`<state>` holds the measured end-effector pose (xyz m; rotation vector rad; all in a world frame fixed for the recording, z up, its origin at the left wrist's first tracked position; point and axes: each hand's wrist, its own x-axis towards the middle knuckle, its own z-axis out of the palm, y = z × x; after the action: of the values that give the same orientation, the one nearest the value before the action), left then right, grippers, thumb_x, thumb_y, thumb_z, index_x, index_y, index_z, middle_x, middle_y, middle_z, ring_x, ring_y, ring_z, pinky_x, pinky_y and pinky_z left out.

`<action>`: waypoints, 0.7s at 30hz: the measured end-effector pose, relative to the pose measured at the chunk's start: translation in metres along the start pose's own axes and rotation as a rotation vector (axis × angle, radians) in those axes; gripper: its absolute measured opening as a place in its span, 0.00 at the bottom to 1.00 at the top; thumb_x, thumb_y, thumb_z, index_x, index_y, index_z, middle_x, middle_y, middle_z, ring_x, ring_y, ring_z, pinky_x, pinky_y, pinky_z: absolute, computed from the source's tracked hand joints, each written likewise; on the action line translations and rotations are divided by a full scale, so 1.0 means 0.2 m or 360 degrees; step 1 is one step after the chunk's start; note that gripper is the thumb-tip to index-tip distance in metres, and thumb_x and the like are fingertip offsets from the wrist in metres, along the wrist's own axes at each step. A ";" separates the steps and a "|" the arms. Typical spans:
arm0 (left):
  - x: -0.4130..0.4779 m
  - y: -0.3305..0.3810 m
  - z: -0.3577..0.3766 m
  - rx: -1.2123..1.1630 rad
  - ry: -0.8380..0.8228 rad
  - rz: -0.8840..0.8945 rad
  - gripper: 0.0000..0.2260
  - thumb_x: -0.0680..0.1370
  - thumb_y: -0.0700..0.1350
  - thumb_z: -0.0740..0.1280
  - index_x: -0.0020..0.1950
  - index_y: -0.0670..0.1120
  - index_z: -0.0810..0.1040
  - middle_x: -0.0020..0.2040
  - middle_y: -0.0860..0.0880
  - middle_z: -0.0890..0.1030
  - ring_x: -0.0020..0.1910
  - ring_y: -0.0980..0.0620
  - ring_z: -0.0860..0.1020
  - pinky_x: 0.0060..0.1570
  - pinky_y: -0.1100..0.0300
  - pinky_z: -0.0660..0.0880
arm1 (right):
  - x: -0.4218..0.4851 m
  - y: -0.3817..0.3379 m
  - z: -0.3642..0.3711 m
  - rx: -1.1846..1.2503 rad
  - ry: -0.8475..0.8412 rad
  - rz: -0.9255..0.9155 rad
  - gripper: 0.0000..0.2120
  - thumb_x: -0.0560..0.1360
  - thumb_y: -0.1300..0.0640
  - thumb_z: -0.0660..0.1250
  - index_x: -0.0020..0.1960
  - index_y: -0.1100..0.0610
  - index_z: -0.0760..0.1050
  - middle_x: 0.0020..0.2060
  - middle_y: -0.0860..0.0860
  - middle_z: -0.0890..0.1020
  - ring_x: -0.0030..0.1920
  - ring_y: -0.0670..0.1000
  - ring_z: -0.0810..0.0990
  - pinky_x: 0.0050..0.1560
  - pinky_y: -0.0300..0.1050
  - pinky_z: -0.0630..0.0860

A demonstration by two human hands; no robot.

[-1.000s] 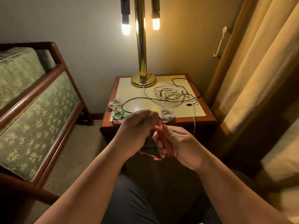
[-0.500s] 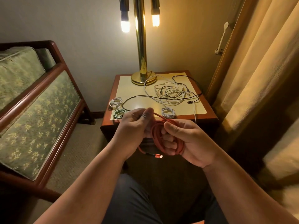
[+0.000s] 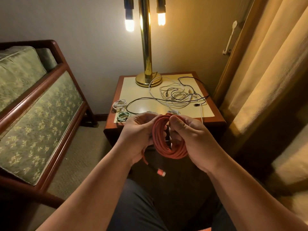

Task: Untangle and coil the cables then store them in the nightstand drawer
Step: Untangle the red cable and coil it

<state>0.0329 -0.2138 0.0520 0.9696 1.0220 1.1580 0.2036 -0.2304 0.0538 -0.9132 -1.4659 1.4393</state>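
Red cable coil (image 3: 168,147), clasped by our left grip (image 3: 138,132) and right grip (image 3: 193,137), could spring loose if its plug (image 3: 161,172) snags.

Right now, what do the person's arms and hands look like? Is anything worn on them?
The left hand and the right hand have no gloves, and no ring shows on the visible fingers. Neither wrist carries a watch or a bracelet. The left forearm and the right forearm are uncovered to the picture's edge; no sleeve is in view.
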 end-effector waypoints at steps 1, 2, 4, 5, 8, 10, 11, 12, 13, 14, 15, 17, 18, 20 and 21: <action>0.00 0.00 -0.01 0.0002 -0.0025 -0.0006 0.10 0.73 0.43 0.74 0.51 0.39 0.84 0.40 0.40 0.83 0.33 0.49 0.82 0.36 0.57 0.82 | 0.01 0.00 0.00 -0.0002 0.0011 0.0011 0.14 0.77 0.38 0.63 0.37 0.42 0.78 0.30 0.43 0.72 0.31 0.44 0.70 0.37 0.45 0.68; 0.01 0.00 -0.01 -0.0007 -0.0052 -0.0011 0.12 0.73 0.44 0.74 0.51 0.38 0.84 0.40 0.40 0.83 0.34 0.49 0.82 0.37 0.56 0.83 | 0.01 0.00 0.00 0.0000 0.0026 0.0014 0.14 0.78 0.39 0.62 0.38 0.43 0.78 0.30 0.43 0.72 0.31 0.44 0.70 0.36 0.44 0.68; 0.01 0.00 -0.02 -0.0044 -0.0107 -0.0036 0.13 0.76 0.44 0.71 0.54 0.35 0.83 0.40 0.41 0.83 0.34 0.49 0.82 0.37 0.55 0.82 | 0.02 0.00 0.00 -0.0009 0.0077 0.0022 0.14 0.79 0.41 0.61 0.42 0.48 0.77 0.29 0.43 0.72 0.30 0.43 0.70 0.36 0.42 0.69; 0.01 0.00 -0.03 -0.0068 -0.0136 -0.0069 0.15 0.78 0.45 0.68 0.56 0.33 0.81 0.40 0.41 0.83 0.35 0.49 0.83 0.37 0.55 0.82 | 0.03 0.00 0.01 -0.0007 0.0105 0.0034 0.13 0.79 0.42 0.61 0.44 0.50 0.76 0.29 0.43 0.73 0.29 0.42 0.71 0.36 0.40 0.69; 0.00 0.02 -0.03 -0.0066 -0.0222 -0.0184 0.26 0.80 0.55 0.62 0.60 0.31 0.77 0.46 0.39 0.84 0.42 0.45 0.84 0.43 0.53 0.82 | 0.04 0.01 0.01 -0.0053 0.0099 0.0042 0.11 0.82 0.46 0.59 0.51 0.51 0.76 0.31 0.42 0.81 0.35 0.40 0.80 0.43 0.39 0.75; 0.00 0.03 -0.04 -0.0035 -0.0304 -0.0198 0.29 0.77 0.56 0.64 0.63 0.31 0.76 0.47 0.39 0.83 0.43 0.45 0.84 0.45 0.53 0.82 | 0.05 0.01 0.01 -0.0130 0.0075 0.0046 0.12 0.83 0.45 0.58 0.57 0.50 0.76 0.39 0.42 0.85 0.46 0.41 0.85 0.51 0.42 0.79; 0.00 0.03 -0.04 -0.0053 -0.0338 -0.0208 0.28 0.76 0.53 0.67 0.65 0.31 0.75 0.46 0.40 0.83 0.42 0.47 0.83 0.44 0.53 0.82 | 0.05 0.02 0.01 -0.0191 0.0070 0.0052 0.12 0.83 0.44 0.57 0.58 0.48 0.76 0.43 0.43 0.86 0.49 0.42 0.85 0.54 0.43 0.80; 0.00 0.03 -0.05 -0.0084 -0.0355 -0.0231 0.27 0.75 0.48 0.71 0.66 0.30 0.74 0.44 0.42 0.82 0.41 0.48 0.82 0.44 0.53 0.82 | 0.05 0.03 0.00 -0.0267 0.0078 0.0055 0.12 0.83 0.43 0.57 0.58 0.46 0.75 0.46 0.44 0.86 0.52 0.43 0.84 0.56 0.44 0.80; 0.01 0.02 -0.05 -0.0117 -0.0374 -0.0258 0.27 0.74 0.45 0.74 0.66 0.30 0.74 0.44 0.43 0.82 0.42 0.48 0.82 0.46 0.52 0.83 | 0.06 0.03 0.00 -0.0368 0.0101 0.0048 0.13 0.83 0.42 0.56 0.58 0.45 0.75 0.49 0.46 0.85 0.53 0.44 0.84 0.57 0.45 0.80; 0.01 0.02 -0.06 -0.0139 -0.0395 -0.0288 0.28 0.72 0.42 0.76 0.67 0.30 0.73 0.45 0.42 0.83 0.43 0.47 0.82 0.50 0.50 0.83 | 0.06 0.03 -0.01 -0.0480 0.0135 0.0044 0.14 0.82 0.40 0.55 0.58 0.46 0.75 0.49 0.48 0.84 0.52 0.45 0.84 0.57 0.48 0.81; 0.02 0.01 -0.07 -0.0147 -0.0422 -0.0312 0.29 0.70 0.41 0.76 0.67 0.30 0.73 0.46 0.42 0.83 0.44 0.46 0.82 0.52 0.49 0.82 | 0.06 0.04 -0.02 -0.0579 0.0167 0.0034 0.17 0.82 0.39 0.55 0.59 0.48 0.75 0.49 0.49 0.84 0.51 0.47 0.84 0.57 0.51 0.81; 0.02 0.01 -0.07 -0.0197 -0.0501 -0.0346 0.24 0.72 0.38 0.73 0.66 0.31 0.73 0.44 0.43 0.83 0.43 0.47 0.83 0.51 0.50 0.83 | 0.06 0.05 -0.02 -0.0724 0.0189 0.0009 0.22 0.81 0.37 0.55 0.60 0.51 0.76 0.48 0.51 0.84 0.49 0.50 0.83 0.55 0.56 0.80; 0.02 0.01 -0.07 -0.0240 -0.0557 -0.0360 0.20 0.73 0.37 0.72 0.64 0.32 0.75 0.42 0.44 0.83 0.41 0.48 0.84 0.49 0.50 0.83 | 0.06 0.06 -0.03 -0.0780 0.0190 -0.0007 0.22 0.82 0.37 0.55 0.61 0.52 0.76 0.48 0.51 0.84 0.49 0.50 0.83 0.55 0.56 0.80; 0.01 0.00 -0.08 -0.0360 -0.0671 -0.0358 0.16 0.72 0.38 0.75 0.58 0.37 0.78 0.41 0.45 0.83 0.40 0.49 0.84 0.48 0.51 0.82 | 0.06 0.08 -0.03 -0.0875 0.0193 -0.0059 0.22 0.82 0.38 0.55 0.61 0.53 0.76 0.49 0.49 0.83 0.50 0.47 0.82 0.54 0.53 0.80; 0.02 -0.02 -0.08 -0.0432 -0.0717 -0.0347 0.17 0.71 0.40 0.78 0.56 0.38 0.78 0.41 0.45 0.83 0.41 0.48 0.84 0.49 0.50 0.82 | 0.06 0.08 -0.03 -0.0908 0.0199 -0.0088 0.23 0.82 0.38 0.54 0.61 0.53 0.76 0.49 0.48 0.82 0.50 0.46 0.82 0.53 0.51 0.80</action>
<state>0.0189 -0.2096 0.0444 0.8279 0.5738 0.8203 0.2037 -0.2161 0.0378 -1.2661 -1.8248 0.9091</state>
